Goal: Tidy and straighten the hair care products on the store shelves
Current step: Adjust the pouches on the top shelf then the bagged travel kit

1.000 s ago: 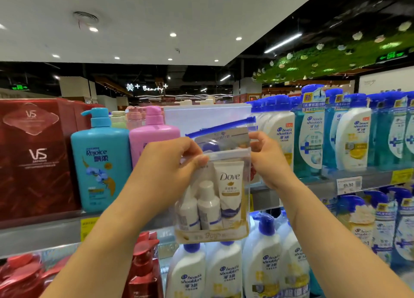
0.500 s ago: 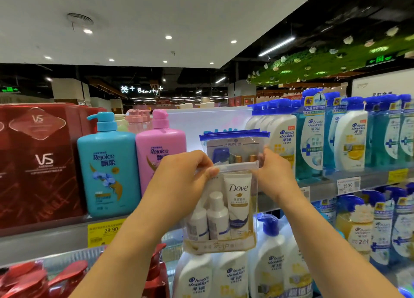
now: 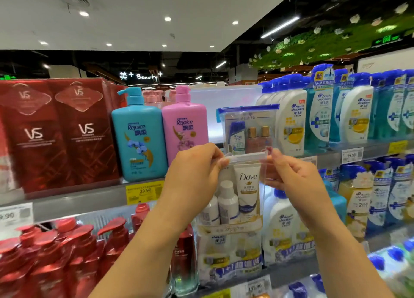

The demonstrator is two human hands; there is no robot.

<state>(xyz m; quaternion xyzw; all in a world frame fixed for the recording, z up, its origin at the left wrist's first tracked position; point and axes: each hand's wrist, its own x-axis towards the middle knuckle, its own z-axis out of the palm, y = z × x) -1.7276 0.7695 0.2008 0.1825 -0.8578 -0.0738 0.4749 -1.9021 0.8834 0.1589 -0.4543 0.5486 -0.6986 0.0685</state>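
Note:
A clear zip pouch of Dove travel bottles (image 3: 240, 196) hangs in front of the shelves, held at its top edge. My left hand (image 3: 197, 170) pinches the pouch's top left corner. My right hand (image 3: 289, 174) pinches the top right corner. Behind the pouch, on the upper shelf (image 3: 89, 196), stands a second clear pouch with a blue zip (image 3: 248, 129), holding small bottles. To its left stand a teal Rejoice pump bottle (image 3: 140, 136) and a pink Rejoice pump bottle (image 3: 184, 127).
Red VS boxes (image 3: 58, 131) fill the upper shelf's left end. White and blue Head & Shoulders bottles (image 3: 336, 113) line its right part. The lower shelf carries red pump bottles (image 3: 56, 257) and more white Head & Shoulders bottles (image 3: 284, 226). Price tags (image 3: 143, 192) run along the shelf edges.
Both hands have lowered the Dove pouch a little and spread apart along its top edge. The blue-zip pouch behind it now shows in full on the upper shelf.

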